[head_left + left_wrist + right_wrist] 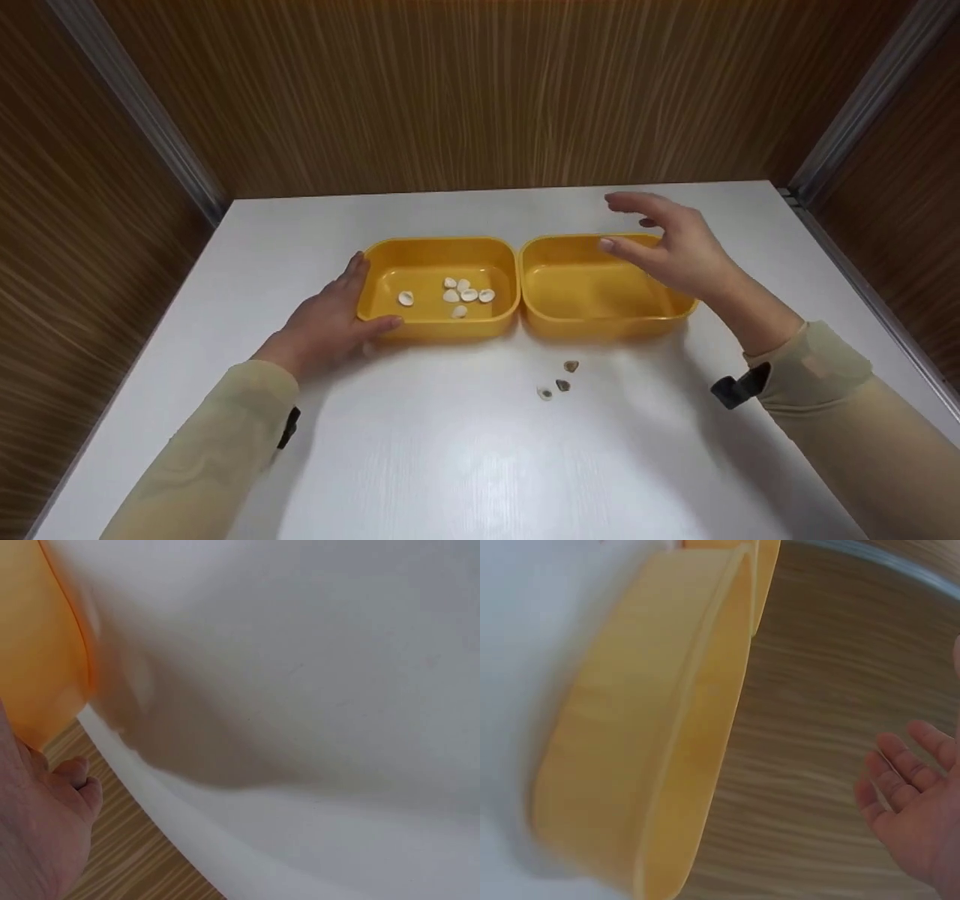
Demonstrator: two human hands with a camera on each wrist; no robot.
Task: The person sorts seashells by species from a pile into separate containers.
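Observation:
Two yellow boxes stand side by side on the white table. In the head view the left box (pixel 420 330) holds several white shells (pixel 469 295). My left hand (pixel 322 322) rests against that box's left end, fingers along its side and thumb at the front wall; the left wrist view shows the hand (pixel 49 825) beside the yellow wall (pixel 37 645). Nothing shows inside the right box (pixel 600 328). Above its right end hovers my right hand (pixel 679 244), thumb and fingers spread apart, holding nothing; its fingers (pixel 900 772) appear loosely bent in the right wrist view.
In front of the right box lie a small pale shell with a dark centre (pixel 545 393) and two brownish shells, one nearer (pixel 563 385) and one farther (pixel 571 366). Wood-grain panels (pixel 480 97) rise behind the table (pixel 450 450) and at both sides.

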